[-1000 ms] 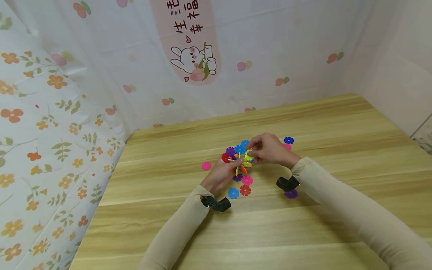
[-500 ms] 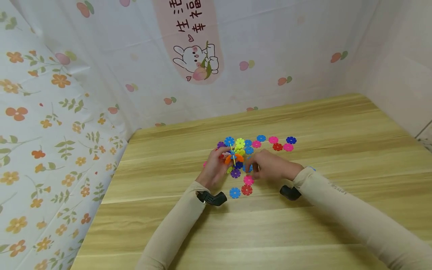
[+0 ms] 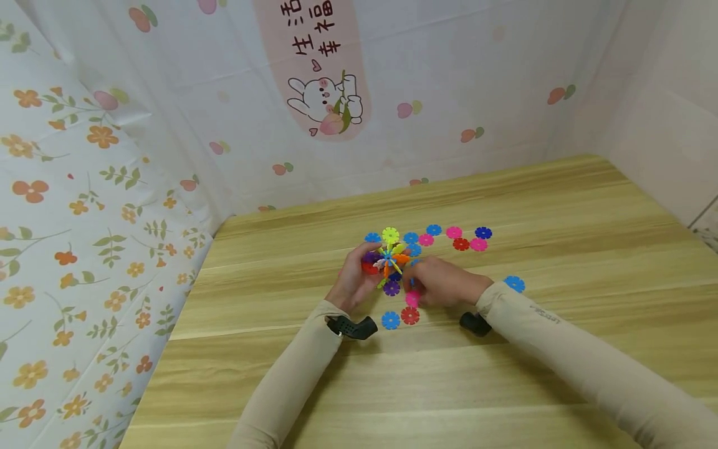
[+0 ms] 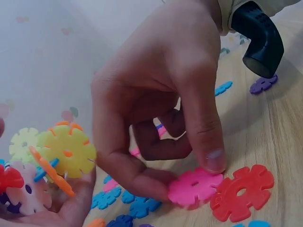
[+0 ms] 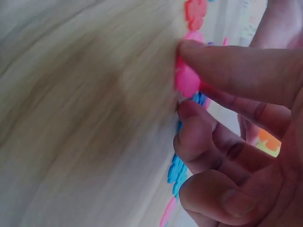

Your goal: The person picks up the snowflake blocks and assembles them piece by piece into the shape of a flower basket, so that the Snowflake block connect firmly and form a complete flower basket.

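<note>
The left grip (image 3: 354, 277) is closed on the cluster (image 3: 388, 257), thumb at the near side and fingers underneath, as the left wrist view shows. The cluster is a ball of notched discs slotted together at angles. This hold probably serves to steady it while leaving its side toward the right grip (image 3: 443, 280) uncovered.

The right grip is narrow: thumb and forefinger pinch the pink disc (image 4: 195, 188) by its edge, the other fingers curled back. Pinching the rim suits so thin and flat a piece, and seems to leave most of its notches free. Whether the pink disc is wholly off the table (image 3: 437, 386) I cannot tell.

The red disc (image 3: 410, 315) lies just on the person's side of the pinch, with the blue disc (image 3: 391, 320) beside it, to its left. The purple disc (image 3: 391, 288) lies between the two grips. Beyond the right grip, loose discs run out to the dark blue disc (image 3: 483, 232); they lie flat and mostly apart, which should make single pieces easier to pick out. A lone light blue disc (image 3: 513, 284) sits right of the right grip, past the sleeve (image 3: 538, 318).
</note>
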`<move>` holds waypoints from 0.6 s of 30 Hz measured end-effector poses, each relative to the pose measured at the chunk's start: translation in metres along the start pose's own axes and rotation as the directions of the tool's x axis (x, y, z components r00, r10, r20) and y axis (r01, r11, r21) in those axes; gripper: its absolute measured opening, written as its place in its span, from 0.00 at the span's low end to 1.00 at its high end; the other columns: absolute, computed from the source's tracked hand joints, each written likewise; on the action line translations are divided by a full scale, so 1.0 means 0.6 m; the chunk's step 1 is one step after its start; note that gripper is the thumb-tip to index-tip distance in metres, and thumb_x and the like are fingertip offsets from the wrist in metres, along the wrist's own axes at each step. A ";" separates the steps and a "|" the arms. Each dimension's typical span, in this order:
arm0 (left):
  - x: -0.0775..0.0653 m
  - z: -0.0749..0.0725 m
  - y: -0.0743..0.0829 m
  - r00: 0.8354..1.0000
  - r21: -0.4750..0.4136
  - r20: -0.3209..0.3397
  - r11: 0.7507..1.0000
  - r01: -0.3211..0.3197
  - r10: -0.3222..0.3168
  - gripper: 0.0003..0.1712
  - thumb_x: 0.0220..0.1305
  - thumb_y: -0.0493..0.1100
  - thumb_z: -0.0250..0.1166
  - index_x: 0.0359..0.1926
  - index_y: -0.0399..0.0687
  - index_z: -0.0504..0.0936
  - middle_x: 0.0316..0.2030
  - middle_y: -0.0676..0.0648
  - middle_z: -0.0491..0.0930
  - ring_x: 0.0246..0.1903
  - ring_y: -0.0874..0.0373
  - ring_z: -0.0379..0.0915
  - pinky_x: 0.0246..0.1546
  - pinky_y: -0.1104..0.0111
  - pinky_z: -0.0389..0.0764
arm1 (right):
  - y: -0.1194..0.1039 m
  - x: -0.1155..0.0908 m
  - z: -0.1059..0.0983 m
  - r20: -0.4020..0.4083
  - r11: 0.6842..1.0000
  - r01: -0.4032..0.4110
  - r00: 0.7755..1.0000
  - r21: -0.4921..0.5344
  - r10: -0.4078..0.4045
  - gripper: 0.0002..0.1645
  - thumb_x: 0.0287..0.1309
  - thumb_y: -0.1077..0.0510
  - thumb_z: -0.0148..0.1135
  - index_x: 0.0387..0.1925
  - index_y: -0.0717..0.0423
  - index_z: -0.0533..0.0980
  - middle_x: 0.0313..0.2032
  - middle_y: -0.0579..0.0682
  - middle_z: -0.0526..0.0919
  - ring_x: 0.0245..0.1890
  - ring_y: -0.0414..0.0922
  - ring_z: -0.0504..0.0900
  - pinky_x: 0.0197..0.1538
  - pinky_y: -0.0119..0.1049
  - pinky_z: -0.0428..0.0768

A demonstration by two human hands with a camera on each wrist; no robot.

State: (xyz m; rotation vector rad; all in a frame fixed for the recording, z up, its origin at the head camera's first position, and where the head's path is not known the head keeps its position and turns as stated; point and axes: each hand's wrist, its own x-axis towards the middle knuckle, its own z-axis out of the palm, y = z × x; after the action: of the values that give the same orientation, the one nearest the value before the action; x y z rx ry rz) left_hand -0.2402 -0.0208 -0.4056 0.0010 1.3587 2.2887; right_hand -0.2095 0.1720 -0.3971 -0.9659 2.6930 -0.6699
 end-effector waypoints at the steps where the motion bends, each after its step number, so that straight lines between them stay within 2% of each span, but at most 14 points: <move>1: 0.001 0.000 -0.001 1.000 0.001 0.003 1.000 -0.006 0.006 0.11 0.74 0.43 0.50 0.33 0.49 0.75 0.37 0.51 0.69 0.38 0.61 0.68 0.44 0.72 0.76 | 0.001 0.001 0.000 -0.001 1.000 -0.001 1.000 0.009 0.001 0.12 0.47 0.68 0.74 0.33 0.53 0.82 0.30 0.45 0.82 0.29 0.39 0.74 0.34 0.29 0.77; 3: 0.003 -0.001 -0.003 1.000 -0.004 0.009 1.000 -0.015 0.015 0.15 0.74 0.40 0.50 0.30 0.48 0.77 0.37 0.51 0.72 0.39 0.61 0.72 0.43 0.73 0.79 | 0.002 0.002 -0.002 -0.001 0.999 0.006 1.000 0.036 -0.006 0.13 0.45 0.71 0.71 0.30 0.53 0.79 0.30 0.45 0.80 0.29 0.39 0.73 0.34 0.29 0.76; 6: 0.005 -0.002 -0.006 1.000 -0.003 0.003 1.000 -0.024 0.024 0.20 0.74 0.35 0.50 0.24 0.47 0.80 0.33 0.52 0.76 0.35 0.62 0.76 0.36 0.76 0.80 | 0.006 0.000 -0.008 0.010 0.996 -0.004 1.000 0.094 0.003 0.14 0.46 0.75 0.67 0.28 0.54 0.76 0.27 0.46 0.78 0.29 0.40 0.72 0.34 0.29 0.74; 9: 0.004 -0.003 -0.008 1.000 -0.023 -0.015 1.000 -0.014 0.014 0.20 0.73 0.34 0.51 0.24 0.48 0.80 0.32 0.52 0.77 0.32 0.64 0.75 0.32 0.80 0.78 | 0.012 -0.004 -0.017 0.025 0.989 -0.020 1.000 0.150 0.017 0.13 0.51 0.74 0.65 0.28 0.54 0.76 0.27 0.45 0.77 0.28 0.40 0.72 0.33 0.29 0.74; 12: 0.004 -0.005 -0.007 1.000 -0.057 -0.004 0.998 0.002 -0.002 0.16 0.74 0.36 0.50 0.28 0.48 0.76 0.37 0.51 0.75 0.33 0.64 0.75 0.30 0.82 0.76 | 0.022 -0.008 -0.026 0.021 0.978 -0.049 0.999 0.200 0.046 0.10 0.55 0.72 0.65 0.30 0.55 0.78 0.27 0.46 0.79 0.28 0.40 0.73 0.33 0.30 0.76; 13: 0.003 -0.006 -0.007 1.000 -0.068 0.000 0.998 0.008 -0.008 0.14 0.74 0.36 0.50 0.30 0.49 0.75 0.37 0.51 0.73 0.32 0.65 0.73 0.29 0.83 0.76 | 0.026 -0.009 -0.029 0.012 0.974 -0.061 0.998 0.218 0.060 0.09 0.56 0.72 0.65 0.30 0.56 0.80 0.27 0.46 0.80 0.28 0.40 0.74 0.33 0.31 0.77; 15: 0.002 -0.007 -0.005 1.000 -0.082 0.025 0.996 0.020 -0.018 0.11 0.74 0.36 0.49 0.33 0.48 0.74 0.39 0.50 0.76 0.35 0.64 0.77 0.27 0.85 0.72 | 0.034 -0.011 -0.036 -0.025 0.961 -0.089 0.995 0.262 0.098 0.08 0.57 0.72 0.63 0.32 0.58 0.81 0.27 0.48 0.82 0.27 0.41 0.77 0.32 0.32 0.78; 18: 0.001 -0.008 -0.005 0.998 -0.078 0.056 0.997 0.015 -0.011 0.10 0.74 0.34 0.48 0.38 0.44 0.75 0.44 0.46 0.78 0.41 0.60 0.82 0.34 0.82 0.79 | 0.042 -0.010 -0.047 -0.123 0.935 -0.120 0.978 0.334 0.170 0.07 0.58 0.72 0.62 0.36 0.61 0.83 0.27 0.52 0.84 0.26 0.43 0.82 0.32 0.33 0.82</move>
State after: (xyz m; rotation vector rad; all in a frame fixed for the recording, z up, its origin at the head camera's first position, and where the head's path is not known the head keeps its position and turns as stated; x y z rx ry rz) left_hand -0.2407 -0.0231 -0.4107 0.0298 1.2366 2.3126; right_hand -0.2279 0.2030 -0.3845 -0.6484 2.6246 -1.1513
